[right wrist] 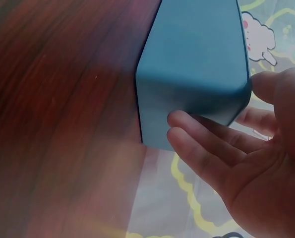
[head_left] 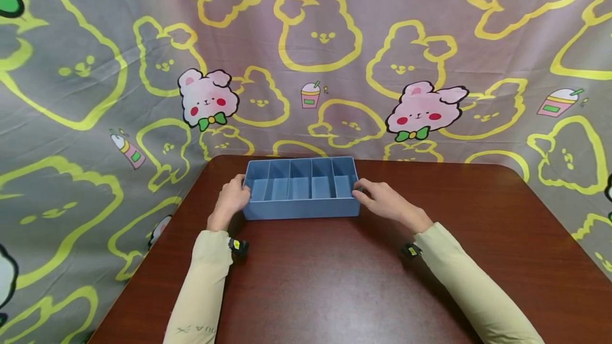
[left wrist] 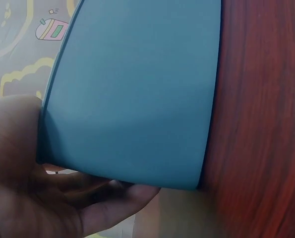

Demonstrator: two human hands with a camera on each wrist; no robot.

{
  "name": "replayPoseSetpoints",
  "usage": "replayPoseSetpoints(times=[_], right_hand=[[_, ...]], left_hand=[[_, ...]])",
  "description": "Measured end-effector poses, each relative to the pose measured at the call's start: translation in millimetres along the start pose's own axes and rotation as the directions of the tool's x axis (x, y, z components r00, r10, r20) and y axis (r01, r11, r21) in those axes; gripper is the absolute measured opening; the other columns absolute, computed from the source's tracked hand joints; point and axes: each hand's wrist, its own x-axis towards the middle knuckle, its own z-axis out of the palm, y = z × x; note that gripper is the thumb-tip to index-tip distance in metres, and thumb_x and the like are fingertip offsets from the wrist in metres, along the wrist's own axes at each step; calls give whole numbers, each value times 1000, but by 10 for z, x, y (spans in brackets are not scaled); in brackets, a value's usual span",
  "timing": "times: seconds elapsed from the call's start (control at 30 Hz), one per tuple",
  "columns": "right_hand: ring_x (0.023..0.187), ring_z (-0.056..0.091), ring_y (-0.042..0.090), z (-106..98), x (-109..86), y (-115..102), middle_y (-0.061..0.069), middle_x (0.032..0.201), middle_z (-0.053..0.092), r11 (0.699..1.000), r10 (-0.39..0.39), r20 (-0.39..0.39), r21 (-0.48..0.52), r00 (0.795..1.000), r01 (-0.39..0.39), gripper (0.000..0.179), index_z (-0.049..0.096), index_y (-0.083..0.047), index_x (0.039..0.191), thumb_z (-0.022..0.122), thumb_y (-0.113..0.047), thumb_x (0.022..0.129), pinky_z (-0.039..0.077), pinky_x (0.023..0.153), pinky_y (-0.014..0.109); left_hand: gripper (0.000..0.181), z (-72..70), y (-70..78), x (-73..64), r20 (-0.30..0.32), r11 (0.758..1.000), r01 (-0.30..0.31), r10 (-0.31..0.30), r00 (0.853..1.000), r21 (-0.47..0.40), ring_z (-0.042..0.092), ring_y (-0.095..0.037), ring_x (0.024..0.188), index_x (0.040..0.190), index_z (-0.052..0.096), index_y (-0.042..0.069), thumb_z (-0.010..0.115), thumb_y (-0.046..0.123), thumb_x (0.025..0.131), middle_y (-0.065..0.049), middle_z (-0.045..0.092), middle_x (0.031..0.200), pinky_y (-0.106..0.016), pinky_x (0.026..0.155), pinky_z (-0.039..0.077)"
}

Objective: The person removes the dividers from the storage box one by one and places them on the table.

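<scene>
A blue-grey plastic divided box sits on the table, its long front wall facing me. Thin upright dividers split it into several compartments in a row, and I see nothing lying in them. My left hand grips the left end, thumb by the rim and fingers on the end wall, as the left wrist view shows along the box's smooth front wall. At the opposite end my right hand holds the rim. In the right wrist view its fingers touch the end wall and the thumb lies against the top edge.
Under the box spreads a dark red-brown wooden table with rounded far corners. A grey curtain printed with yellow bear outlines hangs behind the far edge and along both sides. Dark wrist cameras sit by both cream sleeves.
</scene>
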Motion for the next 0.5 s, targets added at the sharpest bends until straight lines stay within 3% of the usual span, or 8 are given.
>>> replayPoseSetpoints(times=[0.3,0.5], right_hand=[[75,59,15,-12,7,85,4,96,67,1000,4,-29,5,1000,-4,28,58,-8,122,56,-25,100,48,66,30],[83,63,17,-34,12,120,7,106,69,1000,24,-40,7,999,-24,30,57,-9,124,56,-25,100,54,73,34]], left_hand=[[51,34,53,-8,8,1000,-13,13,1000,23,49,-44,129,148,35,1,36,19,101,-24,45,147,-59,105,41],[51,53,89,-29,12,1000,-21,21,1000,10,50,-42,128,149,35,1,37,19,101,-23,46,147,-58,104,42]])
